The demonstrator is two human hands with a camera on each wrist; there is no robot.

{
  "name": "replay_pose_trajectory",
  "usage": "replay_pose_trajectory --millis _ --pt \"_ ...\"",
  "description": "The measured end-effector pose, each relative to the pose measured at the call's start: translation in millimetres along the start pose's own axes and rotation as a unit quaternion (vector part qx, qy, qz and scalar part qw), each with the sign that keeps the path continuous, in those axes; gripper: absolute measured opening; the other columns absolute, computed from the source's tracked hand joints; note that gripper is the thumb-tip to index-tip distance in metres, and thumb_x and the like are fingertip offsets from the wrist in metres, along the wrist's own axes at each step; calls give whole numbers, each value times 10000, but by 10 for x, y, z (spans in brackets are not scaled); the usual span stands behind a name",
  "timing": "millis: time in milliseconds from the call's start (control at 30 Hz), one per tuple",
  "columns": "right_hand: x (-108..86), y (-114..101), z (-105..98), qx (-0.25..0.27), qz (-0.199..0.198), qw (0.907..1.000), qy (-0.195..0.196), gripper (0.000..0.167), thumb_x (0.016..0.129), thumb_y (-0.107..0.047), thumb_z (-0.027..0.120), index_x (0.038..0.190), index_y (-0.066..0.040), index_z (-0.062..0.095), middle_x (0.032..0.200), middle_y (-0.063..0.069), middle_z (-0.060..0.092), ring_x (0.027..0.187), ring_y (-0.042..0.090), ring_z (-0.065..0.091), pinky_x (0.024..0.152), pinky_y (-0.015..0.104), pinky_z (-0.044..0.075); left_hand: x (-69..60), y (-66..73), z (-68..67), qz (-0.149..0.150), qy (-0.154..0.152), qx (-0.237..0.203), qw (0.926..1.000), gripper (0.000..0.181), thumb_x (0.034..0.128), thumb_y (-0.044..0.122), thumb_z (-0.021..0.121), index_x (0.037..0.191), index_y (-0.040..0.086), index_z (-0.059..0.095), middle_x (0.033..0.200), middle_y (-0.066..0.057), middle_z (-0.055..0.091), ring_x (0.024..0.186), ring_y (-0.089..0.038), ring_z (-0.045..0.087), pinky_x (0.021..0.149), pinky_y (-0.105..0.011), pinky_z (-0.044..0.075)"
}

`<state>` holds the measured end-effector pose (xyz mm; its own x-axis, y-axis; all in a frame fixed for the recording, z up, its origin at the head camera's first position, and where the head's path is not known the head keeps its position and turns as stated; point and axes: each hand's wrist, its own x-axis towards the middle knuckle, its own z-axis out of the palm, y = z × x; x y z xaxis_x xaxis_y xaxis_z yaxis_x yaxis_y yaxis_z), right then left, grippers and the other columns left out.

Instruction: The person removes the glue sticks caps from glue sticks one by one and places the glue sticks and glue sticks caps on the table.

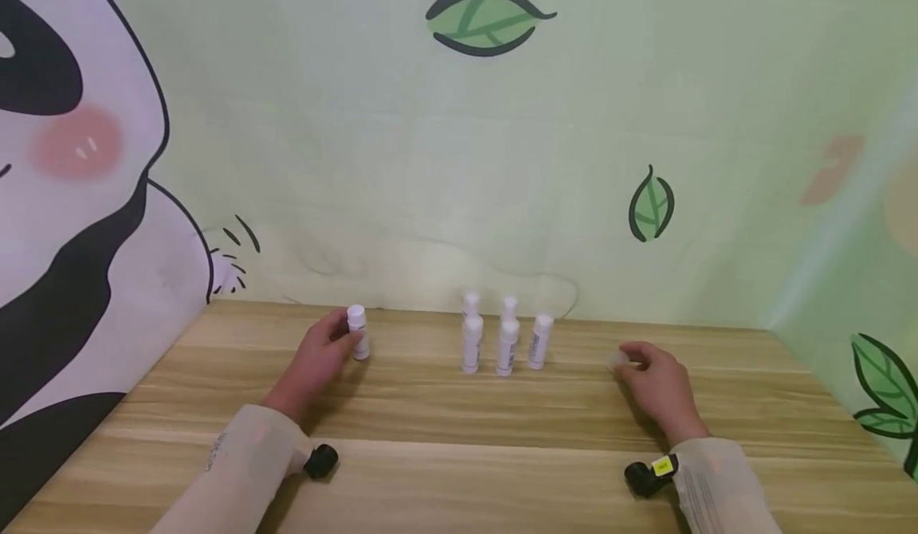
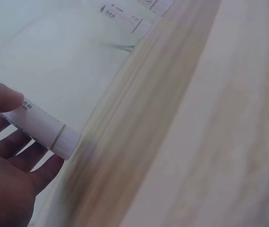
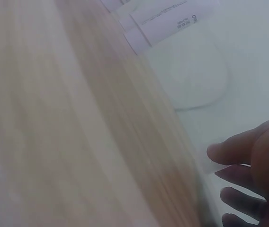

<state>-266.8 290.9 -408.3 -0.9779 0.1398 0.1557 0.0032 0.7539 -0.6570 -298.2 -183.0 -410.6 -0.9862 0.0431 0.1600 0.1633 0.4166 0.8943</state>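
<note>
The tabletop (image 1: 445,406) is wood-grained brown. On it, bottles (image 1: 507,349) are white, printed dark. Behind it, the pale-green backdrop (image 1: 323,119) shows dark-edged green leaves (image 1: 482,24).

The counter (image 1: 466,482) has a light brown wood surface with long streaks of grain. On it five white tubes (image 1: 507,349) stand upright in one group, two behind.

– What's worn behind the bare left hand (image 1: 319,359)?
– A pale beige fabric sleeve (image 1: 244,462), small dark print (image 1: 215,452) at nine o'clock, rounded black device (image 1: 320,461) at three o'clock.
– And behind the bare right hand (image 1: 660,382)?
– A matching beige sleeve (image 1: 727,470) with thin dark lengthwise stripes (image 1: 706,494); its black knob-shaped device (image 1: 643,480), at nine o'clock, bears a bright yellow label (image 1: 664,465).
</note>
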Motion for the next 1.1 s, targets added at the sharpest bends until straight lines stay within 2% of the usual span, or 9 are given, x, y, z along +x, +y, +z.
replay_pose_trajectory --millis 200,567,900,1100 --pt "-10 1 -12 -2 156 9998 -123 411 951 -202 586 1324 -33 545 1334 226 567 1146 368 550 943 517 456 20 -15 0 -62 -24 -26 10000 408 997 153 500 1373 1 450 1369 -225 514 1265 -359 473 1107 -540 352" --pt "-9 24 -5 -220 9 9996 -156 396 962 -213 573 1313 -30 555 1320 232 575 1136 371 555 933 520 454 16 -45 0 -203 -101 -1 9997 463 1012 181 476 1435 19 382 1438 -219 457 1327 -362 428 1133 -545 316" --pt "-15 21 -9 -266 -54 9995 -182 401 966 -235 580 1311 -31 554 1326 231 569 1115 362 566 910 502 468 -5 -28 -23 -223 -103 55 9997 430 1012 202 488 1405 52 403 1415 -211 468 1294 -372 458 1104 -548 356" --pt "-20 20 -3 -253 -19 9995 -195 400 963 -230 585 1309 -32 555 1323 232 571 1118 363 569 912 503 469 -32 31 -11 -171 128 -76 9997 477 998 214 511 1426 55 372 1428 -202 457 1338 -374 426 1113 -547 347"
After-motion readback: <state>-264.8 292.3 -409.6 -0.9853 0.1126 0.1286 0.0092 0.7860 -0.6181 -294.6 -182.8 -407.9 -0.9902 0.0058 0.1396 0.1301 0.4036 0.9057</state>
